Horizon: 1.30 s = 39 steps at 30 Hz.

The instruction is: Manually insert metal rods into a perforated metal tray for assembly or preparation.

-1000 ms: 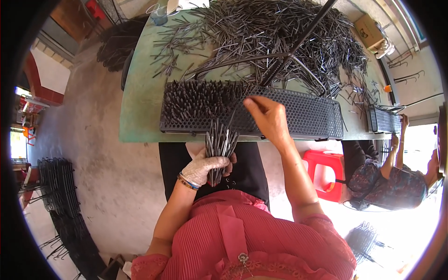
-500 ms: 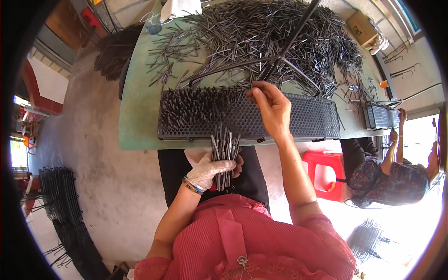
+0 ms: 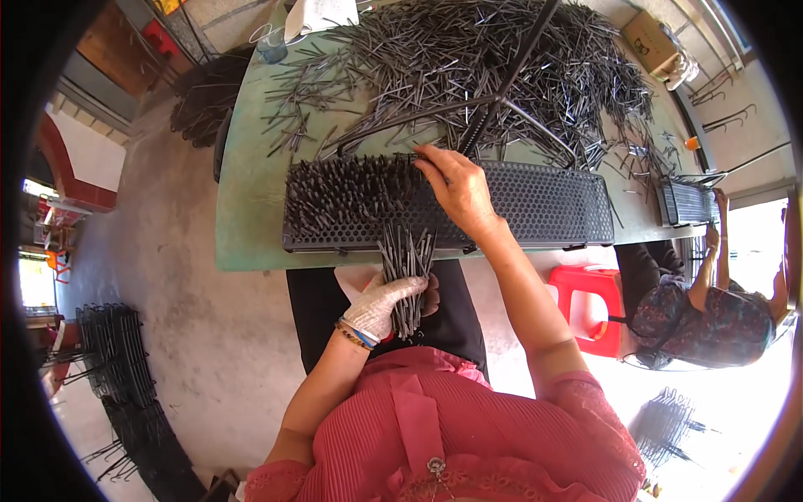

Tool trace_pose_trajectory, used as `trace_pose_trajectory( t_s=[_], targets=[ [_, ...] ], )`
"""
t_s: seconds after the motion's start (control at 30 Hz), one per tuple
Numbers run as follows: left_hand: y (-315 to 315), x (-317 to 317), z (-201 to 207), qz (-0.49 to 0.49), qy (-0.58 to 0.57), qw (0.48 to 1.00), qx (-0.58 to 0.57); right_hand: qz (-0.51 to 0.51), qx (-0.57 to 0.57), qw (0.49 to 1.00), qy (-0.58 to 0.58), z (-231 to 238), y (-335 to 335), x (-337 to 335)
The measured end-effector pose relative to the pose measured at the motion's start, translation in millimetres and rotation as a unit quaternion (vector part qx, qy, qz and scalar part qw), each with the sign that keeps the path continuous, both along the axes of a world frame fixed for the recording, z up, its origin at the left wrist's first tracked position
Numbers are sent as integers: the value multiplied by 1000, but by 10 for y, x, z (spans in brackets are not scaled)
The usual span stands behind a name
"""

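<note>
Left hand (image 3: 386, 303): we see it gloved, clenched around a bundle of dark rods (image 3: 406, 266), below the tabletop (image 3: 251, 209) edge.
Right hand (image 3: 456, 188): bare, fingertips pinching 1 rod at the perforated tray (image 3: 552, 205).

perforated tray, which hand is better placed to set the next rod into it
Right, probably. The bare right hand already rests on the perforated tray, at the edge of the filled rows. The gloved left hand is below the table edge, closed around the rod bundle.
</note>
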<state>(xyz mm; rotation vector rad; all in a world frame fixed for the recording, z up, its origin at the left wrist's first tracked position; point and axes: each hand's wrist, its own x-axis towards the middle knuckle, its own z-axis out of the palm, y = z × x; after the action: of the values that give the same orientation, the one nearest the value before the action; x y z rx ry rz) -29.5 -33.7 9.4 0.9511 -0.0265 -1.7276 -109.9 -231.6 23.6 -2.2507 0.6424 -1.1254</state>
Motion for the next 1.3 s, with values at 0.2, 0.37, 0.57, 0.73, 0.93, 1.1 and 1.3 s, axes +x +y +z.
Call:
trace_pose_trajectory(
  t_s=[0.2,0.37,0.57,0.73,0.93,1.1,1.3],
  targets=[
    [-16,3,-27,1,-20,999,30,11,-127,991,45,-31,20,7],
    [37,-2,116,-35,-133,988,-76,-11,122,991,54,215,227,-196],
    [-41,-22,192,-61,-143,983,-94,120,466,872,84,201,318,-405],
    [-72,-58,63,-56,-102,990,-76,1,399,915,-63,207,91,-459],
    [-137,-111,-21,-22,-51,998,-26,-79,165,971,-155,84,-140,-156],
    [-112,-75,-26,-33,-25,999,-2,-89,48,989,-110,-20,-130,-103],
    [-42,-46,0,-31,-15,999,-5,-101,29,988,-110,-19,-79,-65]
  ],
)
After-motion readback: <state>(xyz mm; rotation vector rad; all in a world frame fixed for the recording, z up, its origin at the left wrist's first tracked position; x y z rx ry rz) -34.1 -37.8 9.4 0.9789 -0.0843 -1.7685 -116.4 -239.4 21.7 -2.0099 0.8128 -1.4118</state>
